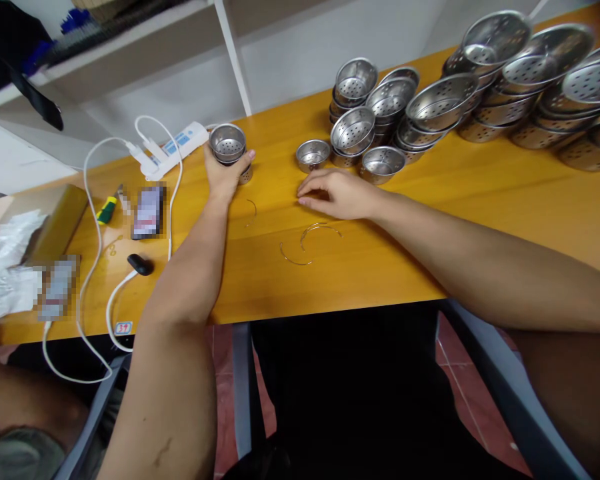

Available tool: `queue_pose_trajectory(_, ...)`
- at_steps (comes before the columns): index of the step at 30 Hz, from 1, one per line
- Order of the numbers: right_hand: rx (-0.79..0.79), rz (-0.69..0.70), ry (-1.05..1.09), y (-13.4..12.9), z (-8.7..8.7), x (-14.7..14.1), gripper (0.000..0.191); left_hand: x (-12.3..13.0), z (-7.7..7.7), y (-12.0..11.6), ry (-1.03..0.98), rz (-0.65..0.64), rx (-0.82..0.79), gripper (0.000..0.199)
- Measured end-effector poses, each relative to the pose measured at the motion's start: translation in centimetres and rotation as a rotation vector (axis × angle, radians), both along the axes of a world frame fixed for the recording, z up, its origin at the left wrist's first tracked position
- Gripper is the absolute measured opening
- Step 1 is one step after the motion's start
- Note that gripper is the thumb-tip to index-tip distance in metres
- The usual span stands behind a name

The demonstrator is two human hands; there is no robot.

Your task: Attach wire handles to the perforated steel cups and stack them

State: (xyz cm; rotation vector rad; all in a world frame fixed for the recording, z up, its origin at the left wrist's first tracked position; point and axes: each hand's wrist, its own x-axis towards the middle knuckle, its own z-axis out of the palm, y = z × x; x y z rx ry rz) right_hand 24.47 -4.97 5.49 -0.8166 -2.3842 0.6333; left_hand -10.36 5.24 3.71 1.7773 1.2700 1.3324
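One label point(123, 328), first digit "3" — left grip point(224, 176) around perforated cups point(228, 143), right grip point(341, 195) slightly apart

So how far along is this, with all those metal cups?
Perhaps partway. Looks done: many perforated cups stand stacked toward the right. In hand: the left hand grips a short stack; the right hand shows nothing in it. Possibly left: a small cup stands unstacked, and thin curved wires lie loose.
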Motion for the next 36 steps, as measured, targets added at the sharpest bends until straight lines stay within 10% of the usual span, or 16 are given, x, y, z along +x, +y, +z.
queue_pose_trajectory(9, 0.025, 0.011, 0.006, 0.1, -0.2, -0.1, 0.042, 0.0, 0.8, 0.1, -0.067, 0.249, 0.091, 0.128)
queue_pose_trajectory(14, 0.024, -0.019, 0.042, -0.1, -0.1, -0.1, 0.042, 0.7, 0.8, 0.1, -0.185, 0.407, 0.404, 0.125)
queue_pose_trajectory(22, 0.071, -0.149, 0.184, -1.3, 1.3, -0.2, 0.122, 8.0, 3.0, -7.7, 0.257, -0.21, 0.123, 0.1)
queue_pose_trajectory(28, 0.076, -0.225, 0.129, -1.7, 2.0, -0.3, 0.091, 8.5, 2.6, -7.8, 0.228, -0.322, 0.032, 0.102)
queue_pose_trajectory(36, 0.103, -0.25, 0.113, -0.1, 1.0, 0.6, 0.071, 6.0, 0.2, -4.9, 0.034, -0.144, 0.017, 0.115)
